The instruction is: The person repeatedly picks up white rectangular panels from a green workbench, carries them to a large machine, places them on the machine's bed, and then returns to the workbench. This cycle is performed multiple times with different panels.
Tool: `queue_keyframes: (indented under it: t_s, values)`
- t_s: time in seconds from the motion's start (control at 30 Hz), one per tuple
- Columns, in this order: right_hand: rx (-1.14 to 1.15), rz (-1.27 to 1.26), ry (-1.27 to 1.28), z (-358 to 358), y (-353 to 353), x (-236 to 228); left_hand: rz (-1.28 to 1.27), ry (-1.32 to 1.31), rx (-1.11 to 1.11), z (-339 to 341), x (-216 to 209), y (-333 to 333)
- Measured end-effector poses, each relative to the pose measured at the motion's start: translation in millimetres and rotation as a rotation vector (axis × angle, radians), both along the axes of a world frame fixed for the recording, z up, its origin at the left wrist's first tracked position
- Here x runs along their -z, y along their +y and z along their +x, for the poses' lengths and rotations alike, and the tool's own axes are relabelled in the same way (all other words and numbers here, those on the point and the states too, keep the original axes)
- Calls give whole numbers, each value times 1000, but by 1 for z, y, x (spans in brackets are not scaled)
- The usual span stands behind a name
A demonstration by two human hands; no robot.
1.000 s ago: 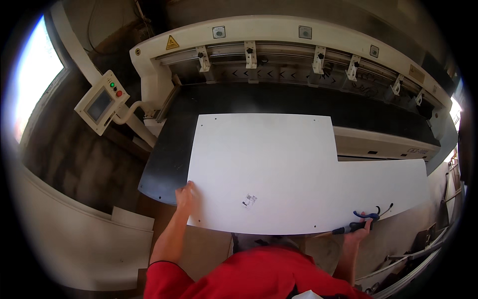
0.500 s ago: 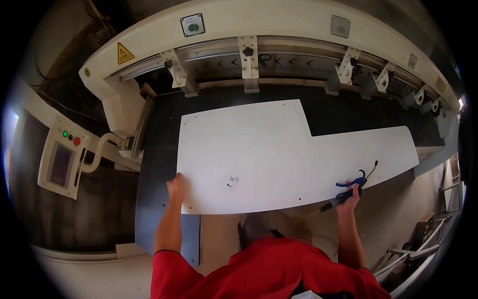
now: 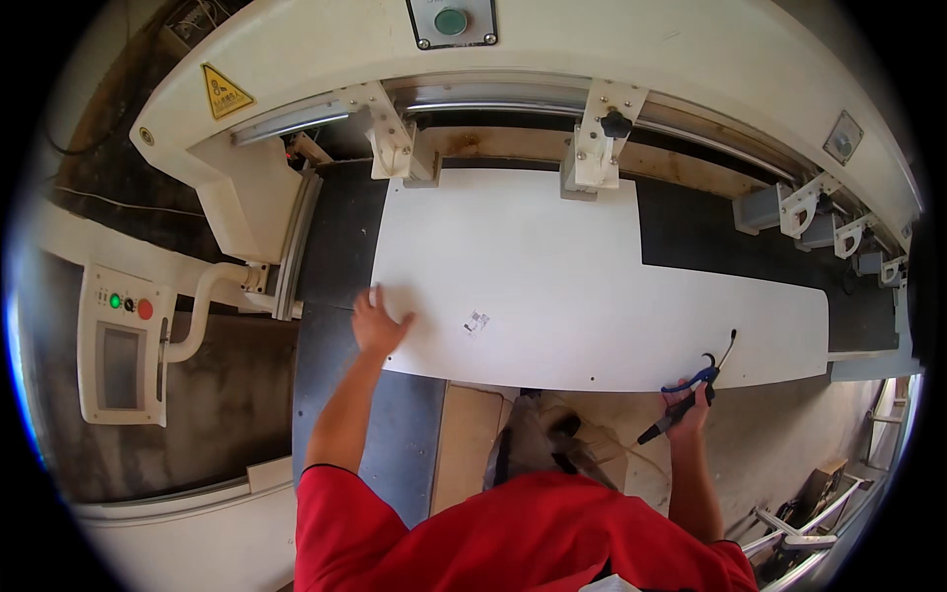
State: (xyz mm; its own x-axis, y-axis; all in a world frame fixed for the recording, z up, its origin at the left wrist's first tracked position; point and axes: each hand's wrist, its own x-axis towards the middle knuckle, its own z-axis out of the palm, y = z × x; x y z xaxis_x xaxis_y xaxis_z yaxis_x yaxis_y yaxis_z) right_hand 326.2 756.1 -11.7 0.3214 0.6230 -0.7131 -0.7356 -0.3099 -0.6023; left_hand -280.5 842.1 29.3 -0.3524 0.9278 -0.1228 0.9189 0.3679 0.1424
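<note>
A large white panel (image 3: 552, 286) with a step cut from its far right side lies on the dark machine table, its far edge in under the clamps. My left hand (image 3: 381, 323) rests on its left edge, fingers spread. A small printed label (image 3: 476, 323) sticks to the panel to the right of that hand. In my right hand (image 3: 686, 409) is an air blow gun (image 3: 695, 390) with a blue lever and a thin bent nozzle, held at the panel's near edge. The nozzle points away from me over the white surface.
A cream machine beam (image 3: 612, 39) spans the far side, carrying several clamps (image 3: 604, 138) and a green button (image 3: 451, 22). At left hangs a control panel (image 3: 123, 345) with a screen. A grey support plate (image 3: 385, 444) reaches toward me. Metal framing (image 3: 804, 538) stands at lower right.
The panel has slid away from me, its far edge now at the clamps. My left hand has gone from gripping its near left edge to lying spread on it.
</note>
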Motion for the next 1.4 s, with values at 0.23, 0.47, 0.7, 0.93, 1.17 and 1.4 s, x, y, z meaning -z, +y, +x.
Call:
queue_keyframes:
  t_s: [0.23, 0.47, 0.7, 0.93, 1.17, 1.4]
  values:
    - [0, 38, -11, 13, 1, 26, -478, 228, 744, 170, -18, -28]
    - [-9, 84, -14, -1, 18, 12, -520, 293, 725, 177, -24, 7]
    - [27, 87, -29, -11, 32, -3, -540, 297, 704, 179, -26, 23]
    - [36, 77, -19, -9, 34, 4, -492, 296, 697, 173, -13, 20]
    - [-442, 47, -514, -31, 36, -95, -462, 239, 729, 166, -15, 20]
    - [-888, 378, -1246, -211, 124, -306, -412, 211, 754, 155, -9, 20]
